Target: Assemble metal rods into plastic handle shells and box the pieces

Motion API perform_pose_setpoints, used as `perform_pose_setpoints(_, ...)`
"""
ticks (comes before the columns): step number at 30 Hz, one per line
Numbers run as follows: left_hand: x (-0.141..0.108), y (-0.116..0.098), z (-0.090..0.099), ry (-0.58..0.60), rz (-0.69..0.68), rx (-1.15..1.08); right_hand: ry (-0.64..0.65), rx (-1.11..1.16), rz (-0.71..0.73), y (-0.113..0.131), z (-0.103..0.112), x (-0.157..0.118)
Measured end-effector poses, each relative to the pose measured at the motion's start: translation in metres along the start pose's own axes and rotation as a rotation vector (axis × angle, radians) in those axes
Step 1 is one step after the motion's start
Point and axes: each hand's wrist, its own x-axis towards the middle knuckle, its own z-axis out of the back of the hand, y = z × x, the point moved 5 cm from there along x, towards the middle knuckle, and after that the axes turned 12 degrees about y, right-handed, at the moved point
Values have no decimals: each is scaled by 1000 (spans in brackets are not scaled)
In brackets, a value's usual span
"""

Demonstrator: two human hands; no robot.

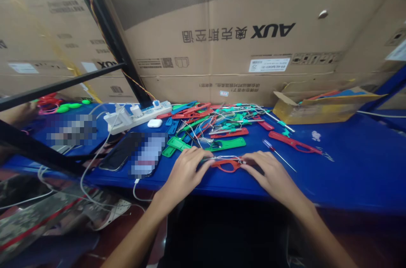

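Note:
My left hand point(185, 170) and my right hand point(266, 170) hold opposite ends of a red plastic handle-shaped piece point(226, 165), which is looped with thin wire. Its middle shows between my fingertips, just above the front edge of the blue workbench point(349, 166). To the right of my right hand lies a thin screwdriver point(278, 155). A green plastic piece point(226, 144) sits beyond my hands, and a red one point(294, 142) lies further right. Behind them is a tangled pile of red, green and blue plastic pieces with metal rods and wires point(215, 124).
A black smartphone point(120, 151) and a pixelated device point(147, 156) lie left of my hands, near a white power strip point(136, 118) and white earbuds case point(154, 123). Black metal frame bars point(38, 145) cross the left side. A yellow cardboard tray point(317, 109) and large cardboard boxes point(222, 27) stand behind.

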Motion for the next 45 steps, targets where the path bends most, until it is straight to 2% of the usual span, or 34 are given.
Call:
perform_pose_setpoints(6,0,0,-1,19,-1,16,0,-10,119,10,2,-1)
perform_pose_setpoints(17,9,8,-9,44,-10,2,130,35,102,4,-3,0)
perform_pose_setpoints(26,21,14,-16,62,3,24,134,69,61,1,-2,1)
perform_pose_setpoints(32,19,8,-13,55,-38,25,190,110,34,-2,0,-3)
perform_pose_setpoints(37,11,-2,-13,122,-54,28,271,167,23,-4,4,-7)
perform_pose_setpoints(45,10,-1,-16,174,11,-60,246,306,48,-3,5,-11)
